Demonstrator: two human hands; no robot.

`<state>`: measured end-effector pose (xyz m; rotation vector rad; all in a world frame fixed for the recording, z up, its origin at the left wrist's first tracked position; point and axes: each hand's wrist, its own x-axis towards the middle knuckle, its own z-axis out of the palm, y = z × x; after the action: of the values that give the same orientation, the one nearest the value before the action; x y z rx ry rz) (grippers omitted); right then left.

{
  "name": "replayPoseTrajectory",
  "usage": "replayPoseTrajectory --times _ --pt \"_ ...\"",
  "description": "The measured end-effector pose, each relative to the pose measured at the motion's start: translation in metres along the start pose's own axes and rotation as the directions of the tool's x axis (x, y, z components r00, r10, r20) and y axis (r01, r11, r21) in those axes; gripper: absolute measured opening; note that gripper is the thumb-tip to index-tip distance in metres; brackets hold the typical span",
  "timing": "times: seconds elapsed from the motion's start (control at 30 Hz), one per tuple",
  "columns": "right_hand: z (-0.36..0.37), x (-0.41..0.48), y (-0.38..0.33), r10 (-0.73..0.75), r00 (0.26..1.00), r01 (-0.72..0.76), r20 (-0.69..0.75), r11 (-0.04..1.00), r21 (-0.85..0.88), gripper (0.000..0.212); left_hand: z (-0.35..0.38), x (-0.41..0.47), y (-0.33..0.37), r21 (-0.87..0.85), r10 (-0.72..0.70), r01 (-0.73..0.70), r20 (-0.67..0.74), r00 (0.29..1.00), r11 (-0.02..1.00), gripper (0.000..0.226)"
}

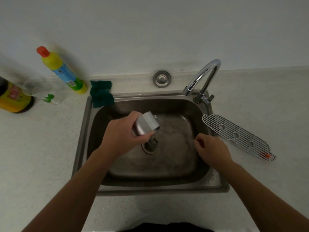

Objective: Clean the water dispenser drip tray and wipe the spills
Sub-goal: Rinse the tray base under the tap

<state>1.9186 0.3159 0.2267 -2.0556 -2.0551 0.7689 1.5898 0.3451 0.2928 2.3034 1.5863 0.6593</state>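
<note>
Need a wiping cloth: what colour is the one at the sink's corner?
The cloth is dark green; head view.
</note>
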Motion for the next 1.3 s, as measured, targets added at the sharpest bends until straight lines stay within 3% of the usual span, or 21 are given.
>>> replayPoseTrajectory --times 0.13,0.23,0.3,0.37,0.4,0.47,0.53,0.6,0.7,0.8,0.93,1.13,1.3 --pt "0.001 -0.004 0.004 -0.005 1.000 0.005 0.007 1.000 -0.022 0.017 0.007 -0.014 0.001 -0.027 -0.020 0.020 -0.020 1.000 0.999 0.060" --pt "-0.005 -0.002 0.007 -0.001 1.000 0.001 -0.013 1.000 -0.018 0.017 0.011 -0.021 0.000 -0.325 -0.274 0.202 -0.193 0.942 0.924 0.037" --pt "-0.014 0.004 0.009 0.026 0.999 -0.027 -0.042 1.000 -0.013 0.013 0.014 -0.022 0.001 -0.618 -0.542 0.309 -0.228 0.809 0.722 0.016" --pt "-0.026 0.016 0.010 0.075 0.993 -0.074 -0.087 0.997 0.018 0.011 0.017 -0.021 0.001 -0.861 -0.776 0.362 -0.058 0.628 0.358 0.015" --pt "-0.033 0.025 0.011 0.095 0.989 -0.090 -0.116 0.995 0.044 0.015 0.020 -0.022 0.001 -0.909 -0.840 0.373 0.050 0.540 0.185 0.020" --pt "-0.051 0.046 0.013 0.116 0.976 -0.098 -0.187 0.990 0.098 0.031 0.026 -0.022 -0.003 -0.925 -0.892 0.376 0.218 0.395 -0.060 0.033" --pt "-0.070 0.073 0.016 0.140 0.966 -0.109 -0.219 0.983 0.147 0.044 0.033 -0.020 -0.008 -0.911 -0.881 0.348 0.338 0.330 -0.219 0.046" --pt "-0.085 0.100 0.020 0.187 0.961 -0.159 -0.205 0.977 0.142 0.050 0.040 -0.015 -0.010 -0.895 -0.848 0.321 0.414 0.332 -0.311 0.053" --pt "-0.092 0.131 0.027 0.254 0.958 -0.248 -0.134 0.967 0.064 0.042 0.051 -0.002 -0.007 -0.874 -0.809 0.305 0.473 0.350 -0.379 0.053" --pt "-0.086 0.148 0.030 0.245 0.964 -0.246 -0.104 0.969 0.002 0.024 0.059 0.013 -0.005 -0.861 -0.785 0.319 0.497 0.369 -0.396 0.051" --pt "-0.076 0.149 0.029 0.182 0.970 -0.191 -0.163 0.981 -0.038 0.024 0.067 0.028 -0.009 -0.853 -0.769 0.377 0.501 0.398 -0.360 0.044" --pt "-0.062 0.135 0.023 -0.047 0.989 0.010 -0.142 0.968 -0.250 0.019 0.074 0.039 -0.014 -0.840 -0.745 0.421 0.516 0.422 -0.343 0.048" --pt "-0.062 0.128 0.015 -0.034 0.995 0.011 -0.096 0.972 -0.234 0.026 0.075 0.042 -0.014 -0.837 -0.729 0.419 0.526 0.439 -0.352 0.048"
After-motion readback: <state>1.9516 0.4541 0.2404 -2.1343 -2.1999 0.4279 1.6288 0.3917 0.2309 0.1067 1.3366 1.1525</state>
